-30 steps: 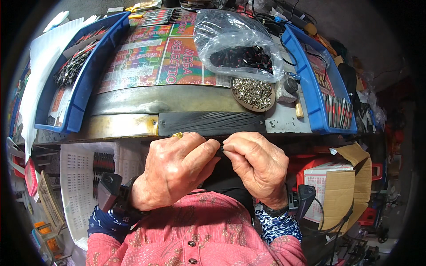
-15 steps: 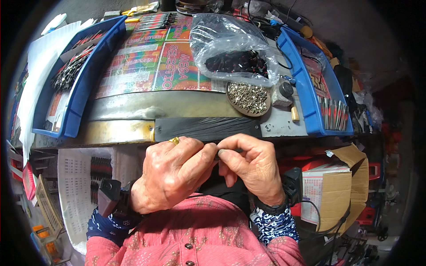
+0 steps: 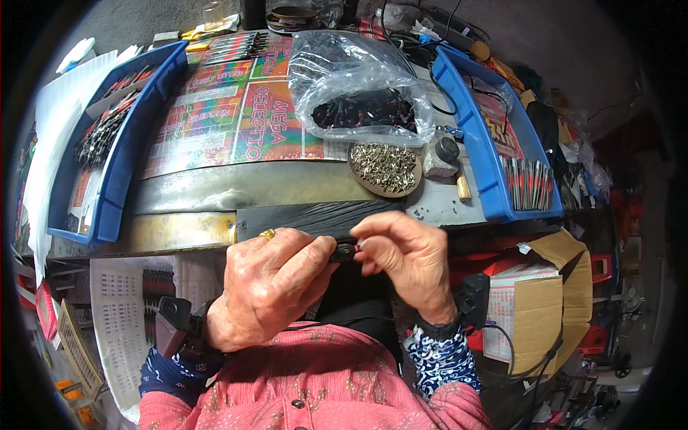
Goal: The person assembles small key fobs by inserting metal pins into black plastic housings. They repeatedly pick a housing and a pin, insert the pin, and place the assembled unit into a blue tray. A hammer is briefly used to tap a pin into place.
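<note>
My left hand (image 3: 276, 287), with a gold ring on one finger, grips a small black part with a red bit (image 3: 345, 252) between thumb and forefinger. Closed at the thumb and fingers, my right hand (image 3: 412, 261) is beside the part's red end. It is slightly blurred, and anything between its fingertips is too small to make out. Both hands are just in front of the table's near edge, by a black strip (image 3: 304, 220). Beyond them sits a round shallow dish (image 3: 358, 183) of small metal pieces. A clear plastic bag (image 3: 304, 79) holding black parts lies behind the dish.
Blue trays with slim black-and-red pieces flank the work area, one left (image 3: 115, 204) and one right (image 3: 491, 179). A small dark-topped jar (image 3: 446, 150) and a wooden handle (image 3: 464, 188) are near the dish. Below the table are a white basket (image 3: 118, 308) and a cardboard box (image 3: 541, 308).
My right hand's fingers have come slightly away from my left hand's, and the black part now shows between them. The view has shifted a little, so the table appears lower and further left.
</note>
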Available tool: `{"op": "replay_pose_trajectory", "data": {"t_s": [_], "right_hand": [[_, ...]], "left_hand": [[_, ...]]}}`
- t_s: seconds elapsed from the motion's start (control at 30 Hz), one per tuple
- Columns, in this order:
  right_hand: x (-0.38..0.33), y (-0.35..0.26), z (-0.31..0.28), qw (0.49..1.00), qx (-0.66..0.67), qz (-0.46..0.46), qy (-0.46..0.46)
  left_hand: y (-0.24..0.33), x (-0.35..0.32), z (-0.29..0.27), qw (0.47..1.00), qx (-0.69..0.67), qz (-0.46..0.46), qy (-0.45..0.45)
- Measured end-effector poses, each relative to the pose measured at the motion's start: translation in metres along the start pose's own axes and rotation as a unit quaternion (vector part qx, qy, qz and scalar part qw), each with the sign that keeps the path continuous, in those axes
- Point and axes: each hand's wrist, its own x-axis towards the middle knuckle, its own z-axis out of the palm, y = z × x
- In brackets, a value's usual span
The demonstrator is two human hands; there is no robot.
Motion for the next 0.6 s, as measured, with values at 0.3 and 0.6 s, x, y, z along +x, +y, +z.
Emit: {"op": "replay_pose_trajectory", "data": {"t_s": [0.3,0.6], "right_hand": [[0.032,0.037,-0.031,0.847,-0.459,-0.212,0.165],[0.036,0.046,-0.031,0.826,-0.496,-0.21,0.165]], "left_hand": [[-0.01,-0.003,0.003,0.999,0.004,-0.039,-0.021],[-0.014,0.0,0.002,0.997,0.001,-0.058,-0.046]]}}
